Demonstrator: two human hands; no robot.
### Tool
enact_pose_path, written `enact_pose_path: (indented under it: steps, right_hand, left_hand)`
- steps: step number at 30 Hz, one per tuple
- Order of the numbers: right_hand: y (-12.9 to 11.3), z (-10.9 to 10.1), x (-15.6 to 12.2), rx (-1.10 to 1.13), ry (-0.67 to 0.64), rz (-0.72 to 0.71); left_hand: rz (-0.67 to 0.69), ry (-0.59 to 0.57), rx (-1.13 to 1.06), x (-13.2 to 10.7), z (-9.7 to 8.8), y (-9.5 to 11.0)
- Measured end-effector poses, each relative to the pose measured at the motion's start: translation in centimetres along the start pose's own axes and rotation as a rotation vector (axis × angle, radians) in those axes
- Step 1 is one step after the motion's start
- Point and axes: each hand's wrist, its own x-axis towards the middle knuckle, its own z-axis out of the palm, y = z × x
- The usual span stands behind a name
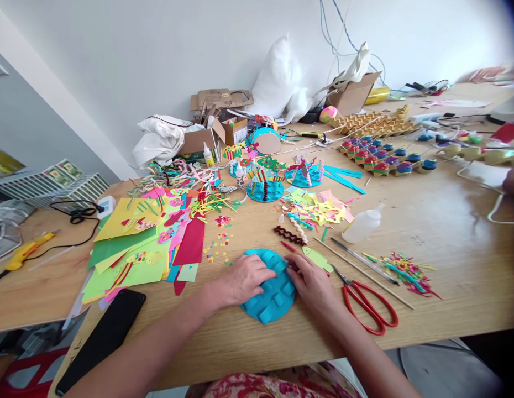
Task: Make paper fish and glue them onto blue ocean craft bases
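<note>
A round blue disc with several raised blue paper loops on its face lies on the wooden table in front of me. My left hand reaches over its left side, fingers bent and closed against the disc among the loops; its palm side is hidden. At the right rim, my right hand grips the edge with thumb and fingers close together. Just beyond my right fingers lie a light green paper fish and a red pencil-like stick. Red-handled scissors rest to the right of that hand.
Coloured paper sheets and a black phone lie left. A wooden stick, paper shreds and a clear bottle are right. Finished blue discs and painted egg cartons stand behind. Another person's hand shows far right.
</note>
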Motion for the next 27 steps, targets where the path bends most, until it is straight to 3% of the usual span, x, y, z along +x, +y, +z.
enact_pose_path:
  steps: [6, 11, 18, 27]
  right_hand:
    - [0.3, -1.0, -0.8, 0.067, 0.049, 0.04]
    - [-0.3, -1.9, -2.5, 0.105, -0.078, 0.073]
    - [-0.4, -0.8, -3.6, 0.032, -0.118, 0.069]
    - [-0.4, -0.8, -3.4, 0.016, -0.092, 0.097]
  left_hand:
    - [0.068, 0.009, 0.091, -0.1, -0.4, -0.4]
    - [0.075, 0.001, 0.08, 0.5, -0.5, -0.7]
    - [0.094, 0.037, 0.032, 0.9, 0.2, -1.0]
    - [-0.069, 0.266, -0.081, -1.0, 0.0, -0.1]
